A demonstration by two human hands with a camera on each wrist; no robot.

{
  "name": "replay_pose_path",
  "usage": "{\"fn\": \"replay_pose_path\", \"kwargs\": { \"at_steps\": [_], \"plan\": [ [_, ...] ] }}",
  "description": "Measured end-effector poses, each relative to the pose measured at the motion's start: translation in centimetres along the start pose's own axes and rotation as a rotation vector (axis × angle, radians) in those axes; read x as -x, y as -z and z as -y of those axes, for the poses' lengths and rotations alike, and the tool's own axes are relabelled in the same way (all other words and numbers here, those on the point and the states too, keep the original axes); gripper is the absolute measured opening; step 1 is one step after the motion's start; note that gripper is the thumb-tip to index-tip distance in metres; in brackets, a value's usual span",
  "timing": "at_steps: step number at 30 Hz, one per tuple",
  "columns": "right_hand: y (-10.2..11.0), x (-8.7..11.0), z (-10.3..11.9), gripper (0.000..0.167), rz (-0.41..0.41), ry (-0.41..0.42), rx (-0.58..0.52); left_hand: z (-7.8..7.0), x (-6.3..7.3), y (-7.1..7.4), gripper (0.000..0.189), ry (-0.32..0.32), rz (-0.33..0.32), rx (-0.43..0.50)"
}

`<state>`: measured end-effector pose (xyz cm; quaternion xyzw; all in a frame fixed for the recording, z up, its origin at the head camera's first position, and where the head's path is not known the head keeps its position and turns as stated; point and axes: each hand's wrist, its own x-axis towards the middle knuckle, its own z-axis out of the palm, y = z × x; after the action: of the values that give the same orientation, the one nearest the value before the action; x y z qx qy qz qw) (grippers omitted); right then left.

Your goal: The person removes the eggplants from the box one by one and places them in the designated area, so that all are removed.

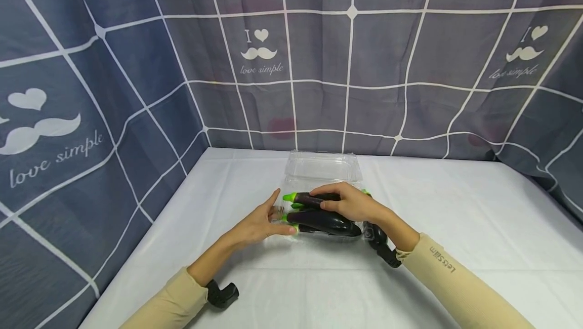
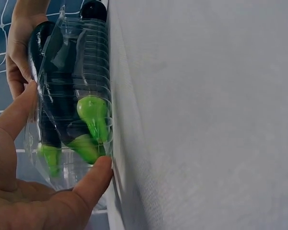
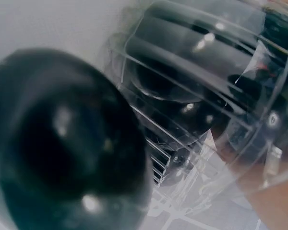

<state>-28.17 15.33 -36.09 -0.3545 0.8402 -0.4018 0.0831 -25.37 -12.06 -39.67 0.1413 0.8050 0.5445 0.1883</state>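
Several dark eggplants with bright green stem ends lie in a clear plastic clamshell container (image 1: pixel 322 168), its lid laid back. My left hand (image 1: pixel 261 226) grips the container's left end, thumb at the front and fingers behind. In the left wrist view, the thumb (image 2: pixel 97 178) presses the ribbed clear wall close to green stem ends. My right hand (image 1: pixel 349 202) holds the upper eggplant (image 1: pixel 304 199) between thumb and fingers. A glossy eggplant (image 1: pixel 319 220) lies in front of it.
Another eggplant (image 1: pixel 374 234) lies outside the container, partly behind the right wrist; a large dark eggplant (image 3: pixel 69 148) looms in the right wrist view. A white cloth (image 1: pixel 455 207) covers the table. Grey checked curtains (image 1: pixel 319 66) hang behind and at the sides.
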Motion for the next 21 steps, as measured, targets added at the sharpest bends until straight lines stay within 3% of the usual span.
{"fn": "replay_pose_path", "kwargs": {
  "at_steps": [7, 17, 21],
  "plan": [
    [0.2, 0.3, 0.4, 0.035, -0.099, -0.026, 0.022, 0.0, 0.0, 0.1, 0.115, 0.000, 0.002, -0.011],
    [1.8, 1.5, 0.7, 0.038, -0.217, 0.016, 0.058, 0.0, 0.2, 0.1, 0.115, -0.008, -0.004, -0.006],
    [2.3, 2.3, 0.7, 0.038, -0.250, -0.028, 0.062, 0.0, 0.1, 0.2, 0.116, -0.021, 0.012, 0.001]
  ]
}}
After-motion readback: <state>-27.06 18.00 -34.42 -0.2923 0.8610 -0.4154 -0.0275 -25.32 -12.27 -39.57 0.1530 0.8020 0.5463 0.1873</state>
